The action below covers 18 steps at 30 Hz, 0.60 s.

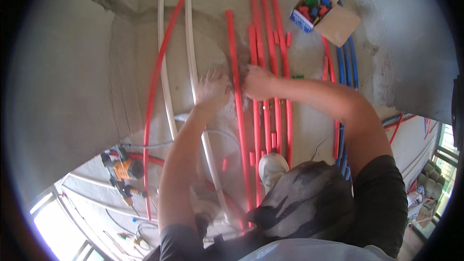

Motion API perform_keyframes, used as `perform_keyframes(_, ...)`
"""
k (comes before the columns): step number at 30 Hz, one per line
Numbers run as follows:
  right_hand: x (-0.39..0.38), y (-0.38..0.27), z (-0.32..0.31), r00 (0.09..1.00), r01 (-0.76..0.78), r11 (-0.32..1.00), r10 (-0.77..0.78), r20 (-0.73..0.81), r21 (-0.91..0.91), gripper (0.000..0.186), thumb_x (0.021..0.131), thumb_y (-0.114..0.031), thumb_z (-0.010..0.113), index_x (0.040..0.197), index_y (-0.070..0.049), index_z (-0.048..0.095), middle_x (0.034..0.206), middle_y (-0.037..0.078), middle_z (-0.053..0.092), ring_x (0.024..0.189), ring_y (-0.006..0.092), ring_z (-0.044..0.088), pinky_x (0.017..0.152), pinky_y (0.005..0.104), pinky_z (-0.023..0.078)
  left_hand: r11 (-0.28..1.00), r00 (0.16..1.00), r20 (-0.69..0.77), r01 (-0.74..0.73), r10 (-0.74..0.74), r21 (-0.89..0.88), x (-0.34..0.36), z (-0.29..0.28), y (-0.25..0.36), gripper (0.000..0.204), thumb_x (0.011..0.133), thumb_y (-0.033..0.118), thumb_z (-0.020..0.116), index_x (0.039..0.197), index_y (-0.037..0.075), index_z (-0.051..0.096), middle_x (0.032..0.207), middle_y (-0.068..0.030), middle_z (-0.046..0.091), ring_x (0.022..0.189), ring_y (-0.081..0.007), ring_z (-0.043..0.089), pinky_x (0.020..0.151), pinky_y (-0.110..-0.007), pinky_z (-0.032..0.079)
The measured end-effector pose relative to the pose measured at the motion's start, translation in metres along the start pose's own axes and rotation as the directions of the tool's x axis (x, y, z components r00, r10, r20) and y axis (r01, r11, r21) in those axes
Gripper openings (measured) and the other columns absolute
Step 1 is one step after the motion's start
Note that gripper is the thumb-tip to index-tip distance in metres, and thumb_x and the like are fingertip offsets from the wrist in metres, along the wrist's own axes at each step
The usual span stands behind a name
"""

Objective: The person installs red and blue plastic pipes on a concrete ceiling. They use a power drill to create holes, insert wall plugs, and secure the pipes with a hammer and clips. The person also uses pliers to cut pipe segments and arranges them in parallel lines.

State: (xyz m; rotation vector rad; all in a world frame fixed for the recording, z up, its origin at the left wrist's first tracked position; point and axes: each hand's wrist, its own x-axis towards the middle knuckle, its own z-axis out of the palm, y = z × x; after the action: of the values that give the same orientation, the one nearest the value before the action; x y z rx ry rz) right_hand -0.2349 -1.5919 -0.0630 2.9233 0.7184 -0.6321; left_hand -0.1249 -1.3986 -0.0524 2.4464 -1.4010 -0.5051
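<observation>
Between my hands runs a long red conduit pipe, lying lengthwise over a dusty, rough patch of the concrete floor. My left hand is low over the floor just left of this pipe, its fingers stretched out and somewhat apart. On the other side, my right hand is closed, knuckles up, beside the pipe and over a second red pipe. What its fingers hold, if anything, is hidden from view. Loose grey rubble and dust lie around both hands.
More red pipes and blue pipes run to the right. White pipes and a bent red pipe lie left. An open cardboard box holds coloured fittings. Orange power tools rest at lower left, near a grey cable.
</observation>
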Motion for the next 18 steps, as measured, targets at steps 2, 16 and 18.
perform_keyframes(2,0.006,0.007,0.006,0.936,-0.073,0.997,0.075,-0.344,0.018,0.02,0.085,-0.024,0.064,0.078,-0.011,0.078,0.085,0.007,0.076,0.092,0.0249,0.072,0.095,0.0428,0.046,0.998,0.977,-0.205,-0.057,0.055,-0.005,0.011,-0.004,-0.01,0.035,0.086,0.02,0.076,0.119,0.007,0.071,0.141,-0.0146,0.059,0.135,-0.0372,0.053,0.112,-0.055,0.043)
perform_keyframes(16,0.005,0.032,-0.016,0.97,0.021,0.998,-0.006,-0.242,0.061,0.017,0.083,-0.024,0.067,0.079,-0.011,0.078,0.089,0.008,0.072,0.097,0.0227,0.069,0.095,0.0405,0.044,0.946,0.942,-0.111,-0.323,0.318,-0.03,-0.04,0.016,-0.01,0.021,0.086,0.016,0.075,0.106,0.008,0.074,0.124,-0.01,0.065,0.128,-0.0317,0.059,0.106,-0.048,0.048)
perform_keyframes(18,0.01,0.036,-0.025,0.969,-0.053,0.999,0.055,-0.24,0.011,0.016,0.086,-0.019,0.064,0.088,-0.012,0.078,0.096,0.009,0.07,0.101,0.0214,0.068,0.098,0.0398,0.043,0.958,0.923,-0.264,-0.285,0.28,0.021,-0.014,0.015,-0.021,0.026,0.088,0.018,0.075,0.112,0.008,0.075,0.127,-0.0113,0.065,0.128,-0.0328,0.059,0.107,-0.049,0.048)
